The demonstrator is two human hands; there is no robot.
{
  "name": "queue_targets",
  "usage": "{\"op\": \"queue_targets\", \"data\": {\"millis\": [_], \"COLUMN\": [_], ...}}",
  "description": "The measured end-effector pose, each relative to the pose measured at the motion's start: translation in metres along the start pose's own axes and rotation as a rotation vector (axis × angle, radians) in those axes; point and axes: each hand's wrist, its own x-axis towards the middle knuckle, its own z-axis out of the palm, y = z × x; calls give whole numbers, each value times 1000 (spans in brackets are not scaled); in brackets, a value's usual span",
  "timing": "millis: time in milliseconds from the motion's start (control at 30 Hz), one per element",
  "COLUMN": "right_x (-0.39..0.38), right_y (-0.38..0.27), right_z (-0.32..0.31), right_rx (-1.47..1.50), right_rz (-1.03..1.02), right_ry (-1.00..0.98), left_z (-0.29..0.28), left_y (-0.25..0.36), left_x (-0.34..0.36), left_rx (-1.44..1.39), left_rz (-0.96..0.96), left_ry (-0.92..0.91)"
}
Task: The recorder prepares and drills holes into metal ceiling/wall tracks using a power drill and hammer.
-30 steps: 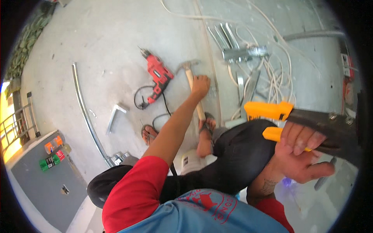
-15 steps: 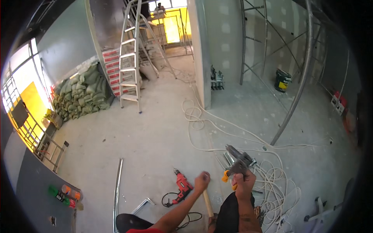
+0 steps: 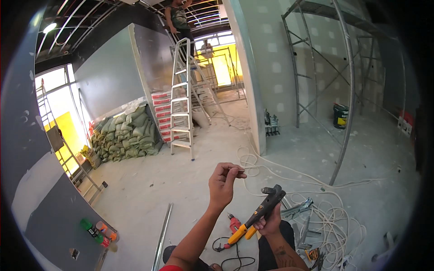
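Observation:
My right hand [image 3: 270,221] is wrapped round a hand riveter [image 3: 262,211] with a black body and yellow handles. The tool is tilted, its head up and its handles toward my lap. Raised to the left of the riveter's head, my left hand [image 3: 221,183] pinches a small thin pin [image 3: 239,170] that looks like a rivet; its ends are hard to make out. Partly behind the riveter, a red corded drill [image 3: 234,223] lies on the floor between my knees. Galvanised metal channel pieces [image 3: 298,208] lie beyond my right hand.
A loose white cable [image 3: 337,217] coils at the right. One long metal channel [image 3: 162,237] lies at the left, near bottles [image 3: 92,230] by the wall. A stepladder [image 3: 181,99], stacked sandbags [image 3: 129,133] and scaffolding [image 3: 348,90] stand farther off. Another person [image 3: 178,18] is up high behind the ladder.
My left hand has risen from beside the hammer handle and now pinches a thin pin. The riveter has turned in my right hand, its handles now pointing lower left. The view has tipped up.

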Motion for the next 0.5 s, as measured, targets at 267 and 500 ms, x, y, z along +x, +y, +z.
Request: {"op": "queue_targets", "data": {"millis": [267,500], "right_x": [-10,-3], "right_y": [16,8], "right_z": [22,27], "right_rx": [80,55], "right_rz": [78,26], "right_ry": [-63,1], "left_z": [6,9], "left_y": [35,33], "left_x": [-43,-37], "left_rx": [280,496], "left_rz": [21,210], "left_ry": [-148,-50]}}
